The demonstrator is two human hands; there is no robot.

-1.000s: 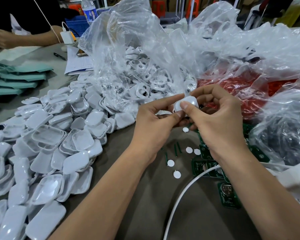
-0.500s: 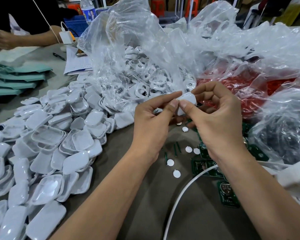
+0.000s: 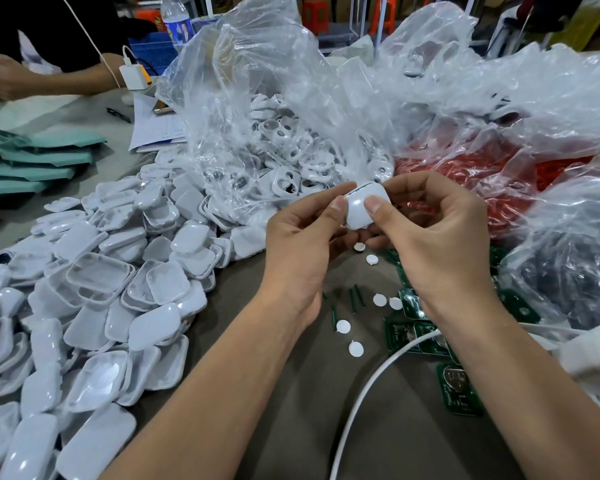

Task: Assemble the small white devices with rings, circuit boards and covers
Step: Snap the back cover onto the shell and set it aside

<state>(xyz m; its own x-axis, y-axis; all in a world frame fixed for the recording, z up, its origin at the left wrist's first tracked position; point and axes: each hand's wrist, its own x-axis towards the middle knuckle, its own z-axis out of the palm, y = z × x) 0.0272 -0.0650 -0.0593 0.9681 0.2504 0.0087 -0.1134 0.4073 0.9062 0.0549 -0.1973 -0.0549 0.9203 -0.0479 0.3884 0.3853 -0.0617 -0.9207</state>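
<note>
Both hands together above the worktop [image 3: 257, 427], clamped on 1 small white device [image 3: 362, 206]. Left hand [image 3: 302, 244] pinches its left edge, thumb on top; right hand [image 3: 437, 237] pinches the right side, thumb pressing the glossy face. Device held in the air, just in front of the clear bag of white rings [image 3: 284, 150]. White covers [image 3: 118, 289] heaped at left. Green circuit boards [image 3: 413, 334] and white round stickers [image 3: 355, 348] lie on the worktop under the hands. White cable [image 3: 361, 410] runs past the right forearm.

Teal folders [image 3: 32, 161] stacked beside a water bottle [image 3: 175, 20].
</note>
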